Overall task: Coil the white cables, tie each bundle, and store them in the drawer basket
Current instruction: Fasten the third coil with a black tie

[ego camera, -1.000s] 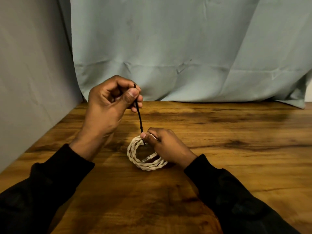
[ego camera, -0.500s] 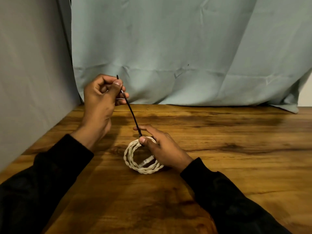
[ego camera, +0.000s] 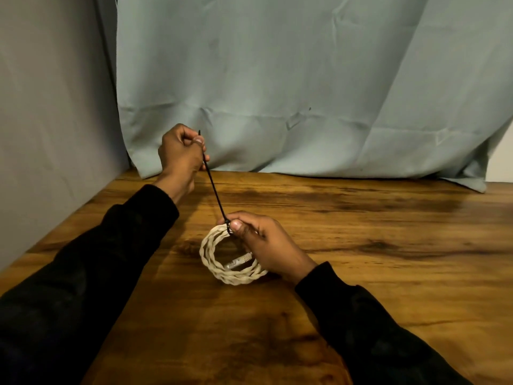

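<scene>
A coiled white braided cable (ego camera: 216, 262) lies on the wooden table (ego camera: 361, 245), its clear plug (ego camera: 238, 262) inside the ring. A black cable tie (ego camera: 213, 187) runs taut from the coil's top up and to the left. My left hand (ego camera: 180, 154) pinches the tie's free end, raised above the table's back edge. My right hand (ego camera: 263, 243) grips the coil at its top right, thumb and fingers pinching the bundle where the tie wraps it. The drawer basket is not in view.
A pale blue-green curtain (ego camera: 305, 93) hangs behind the table and drapes onto its back edge. A grey wall panel (ego camera: 50, 120) stands along the left side. Bare wood stretches to the right and toward me.
My left hand has pulled the tie's end farther up and away to the left, so more tie shows between the hands. My right hand has kept hold of the coil.
</scene>
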